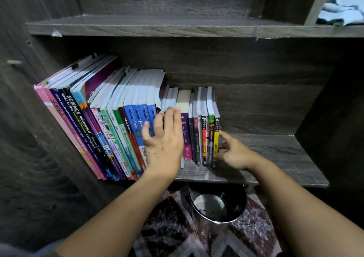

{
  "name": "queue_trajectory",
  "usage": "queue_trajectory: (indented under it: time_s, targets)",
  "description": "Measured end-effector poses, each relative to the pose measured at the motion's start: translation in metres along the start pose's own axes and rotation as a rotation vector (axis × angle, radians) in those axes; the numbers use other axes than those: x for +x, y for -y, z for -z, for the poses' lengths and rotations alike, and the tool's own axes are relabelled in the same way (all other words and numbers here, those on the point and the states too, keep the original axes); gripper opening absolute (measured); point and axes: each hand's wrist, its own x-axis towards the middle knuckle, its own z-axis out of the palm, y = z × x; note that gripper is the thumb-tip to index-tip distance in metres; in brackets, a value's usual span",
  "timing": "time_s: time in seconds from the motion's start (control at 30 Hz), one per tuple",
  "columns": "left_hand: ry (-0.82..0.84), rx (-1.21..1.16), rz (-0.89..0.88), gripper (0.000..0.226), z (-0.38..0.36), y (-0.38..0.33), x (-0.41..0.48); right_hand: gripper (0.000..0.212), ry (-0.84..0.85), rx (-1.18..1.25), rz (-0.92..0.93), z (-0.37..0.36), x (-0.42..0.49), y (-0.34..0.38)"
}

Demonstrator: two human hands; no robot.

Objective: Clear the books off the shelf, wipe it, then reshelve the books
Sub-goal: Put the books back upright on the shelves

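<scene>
A row of books (118, 119) stands on the dark wooden shelf (275, 154), filling its left half; the tall ones at the left lean. My left hand (164, 138) lies flat with straight fingers against the spines of the blue books and the small books in the middle. My right hand (234, 152) touches the outer side of the yellow-spined book (216, 138) at the right end of the row, fingers loosely spread. A light blue cloth (342, 10) lies on the upper shelf at the far right.
The right half of the shelf is bare board. A metal bin (216, 203) stands on a patterned rug (246, 235) below the shelf. The upper shelf board (137, 28) runs overhead, and a dark side panel (23, 138) is at the left.
</scene>
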Motion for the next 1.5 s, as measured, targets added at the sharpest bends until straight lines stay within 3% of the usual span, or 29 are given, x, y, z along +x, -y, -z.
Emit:
queue_trajectory:
  time_s: [0.13,0.27,0.53,0.63,0.73,0.77,0.87,0.97,1.03,1.17,1.23,1.33,1.5]
  targets:
    - [-0.043,-0.097,-0.158,0.108,0.006,-0.016,-0.001,0.067,-0.011,-0.180,0.014,0.013,0.001,0.006]
    - [-0.030,-0.236,-0.266,0.091,0.016,-0.026,0.004,0.051,-0.053,-0.135,0.030,0.018,0.000,0.012]
    - [0.067,-0.391,-0.290,0.085,0.031,-0.038,0.014,0.048,-0.065,-0.135,0.038,0.016,0.003,0.010]
    - [0.005,-0.491,-0.258,0.061,0.036,-0.038,0.016,0.048,-0.067,-0.131,0.026,0.018,0.003,0.007]
    - [-0.076,-0.672,-0.210,0.022,0.042,-0.040,0.007,0.049,-0.081,-0.103,0.032,0.019,0.001,0.004]
    - [-0.084,-0.746,-0.187,0.020,0.045,-0.042,0.002,0.048,-0.088,-0.096,0.039,0.019,0.001,0.003]
    - [0.075,-0.819,-0.077,0.026,0.061,-0.050,-0.014,0.045,-0.118,-0.075,0.047,0.018,0.004,0.003]
    - [0.317,-0.670,-0.026,0.092,0.063,-0.055,-0.018,0.047,-0.180,-0.031,0.062,0.014,0.012,0.005]
    - [0.329,-0.606,-0.045,0.108,0.065,-0.049,-0.016,0.050,-0.267,0.008,0.099,0.010,0.016,0.007]
    - [0.406,-0.591,-0.058,0.095,0.084,-0.016,-0.003,0.039,-0.573,0.157,0.311,0.003,0.010,0.025]
    - [0.515,-0.587,-0.077,0.093,0.096,0.005,-0.002,0.042,-0.622,0.144,0.504,-0.002,0.003,0.038]
    - [0.610,-0.544,-0.090,0.090,0.102,0.025,-0.009,0.047,-0.547,-0.076,0.634,-0.013,-0.001,0.050]
    - [0.678,-0.414,-0.069,0.091,0.097,0.035,-0.017,0.051,-0.600,-0.591,0.507,-0.035,-0.002,0.074]
